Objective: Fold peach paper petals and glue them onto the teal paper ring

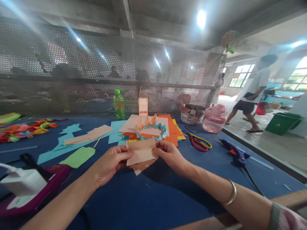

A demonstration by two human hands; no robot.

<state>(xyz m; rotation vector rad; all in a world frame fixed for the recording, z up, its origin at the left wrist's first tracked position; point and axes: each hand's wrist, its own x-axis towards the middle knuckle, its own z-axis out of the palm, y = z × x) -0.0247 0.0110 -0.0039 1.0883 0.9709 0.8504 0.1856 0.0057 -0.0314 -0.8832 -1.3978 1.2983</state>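
Observation:
Between my two hands is a tan sheet of paper (141,152) with a crease running across it. My left hand (117,161) pinches its left edge, thumb on top. On the right edge, my right hand (169,155) grips it the same way. Under the sheet, another tan paper piece (140,167) sticks out at an angle; whether it is joined to the sheet I cannot tell. Just beyond stands a ring of folded paper (164,130), blue with tan points, on a stack of coloured paper (174,140).
To the right lie scissors (200,143) and a blue glue gun (236,153); a woven basket (192,114) and pink jug (214,118) stand behind. Cut paper (78,157), a power strip (54,180) and colourful scraps (21,129) occupy the left. A green bottle (119,105) is upright; a person (256,83) walks beyond.

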